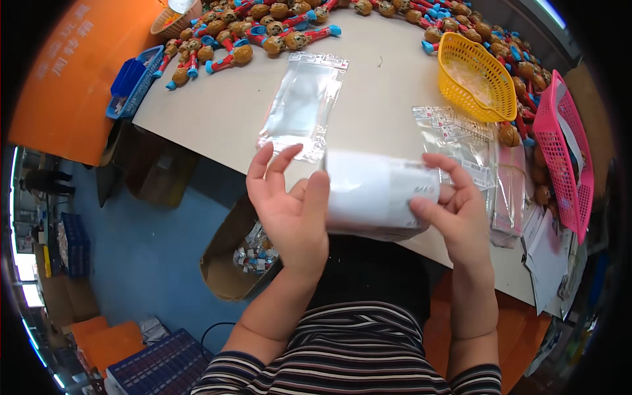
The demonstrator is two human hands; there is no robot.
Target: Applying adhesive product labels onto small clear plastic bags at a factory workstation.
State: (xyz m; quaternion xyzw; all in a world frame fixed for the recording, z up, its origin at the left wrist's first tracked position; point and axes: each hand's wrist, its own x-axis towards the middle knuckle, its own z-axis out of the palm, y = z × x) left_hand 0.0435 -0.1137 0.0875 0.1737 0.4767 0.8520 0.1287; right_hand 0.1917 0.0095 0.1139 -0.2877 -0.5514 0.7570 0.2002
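A white packet-like thing (368,191), smeared by motion and with faint print at its right end, is held in front of me over the table's near edge. My right hand (457,207) pinches its right end between thumb and fingers. At its left end is my left hand (286,204), palm up, fingers spread and half curled. The left thumb lies close against the packet; whether it touches I cannot tell. Just beyond the left fingertips, a flat clear plastic bag (299,105) with a silvery printed border lies on the table (378,85).
Many red figures (289,41) with brown heads and blue ends lie along the far edge. To the right are a yellow basket (477,79), more bags (454,135), a pink basket (563,158) and papers (546,260). A blue basket (135,82) stands left; below is a carton (230,263) holding small packets.
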